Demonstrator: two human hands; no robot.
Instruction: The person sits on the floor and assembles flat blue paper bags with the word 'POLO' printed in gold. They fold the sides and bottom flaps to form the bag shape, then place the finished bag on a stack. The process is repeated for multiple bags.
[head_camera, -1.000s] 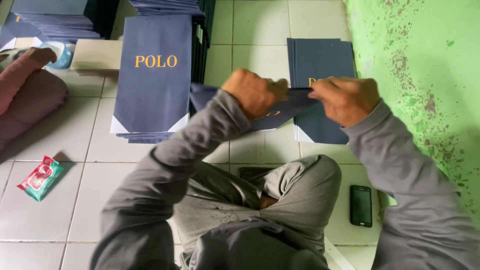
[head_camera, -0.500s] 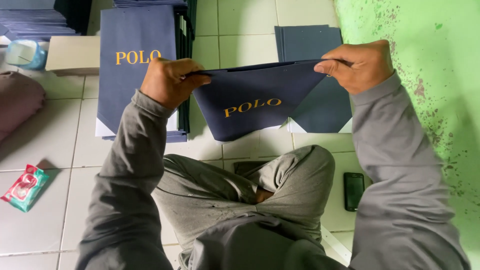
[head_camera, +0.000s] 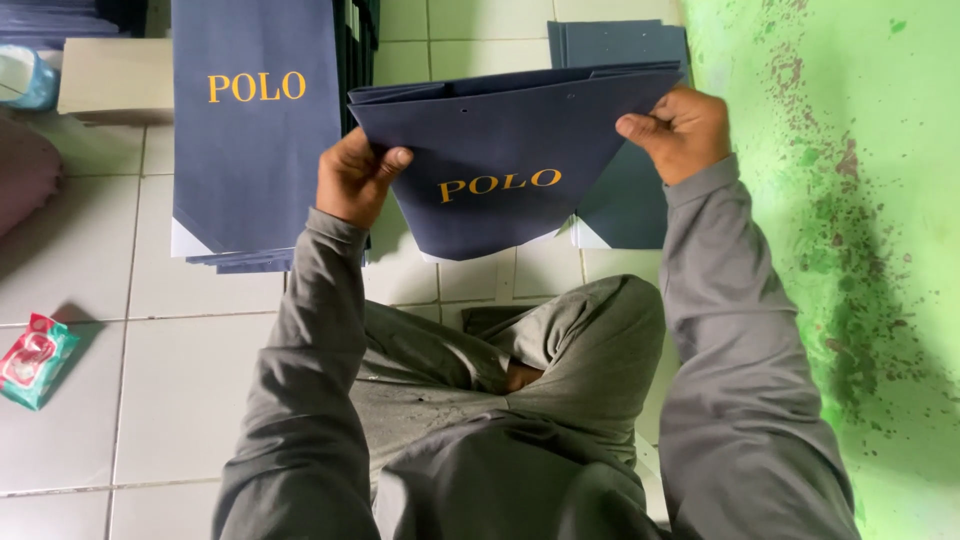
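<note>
I hold a navy paper bag (head_camera: 500, 150) with gold lettering in the air above my lap, its mouth spread open at the top. My left hand (head_camera: 355, 180) grips its left top edge, thumb over the rim. My right hand (head_camera: 680, 130) pinches the right top corner. A stack of flat navy bags (head_camera: 255, 130) with the same gold lettering lies on the tiled floor to the left of the held bag. Another stack of flat navy bags (head_camera: 625, 205) lies behind the held bag on the right, mostly hidden by it.
A green stained wall (head_camera: 850, 200) runs down the right side. A beige flat box (head_camera: 110, 80) and a pale blue container (head_camera: 25, 78) sit at the far left. A small red and green packet (head_camera: 35, 360) lies on the white tiles. My crossed legs fill the bottom centre.
The folded bag that both hands held close together has been pulled wide and opened at its mouth. Both hands moved apart and the bag rose in view.
</note>
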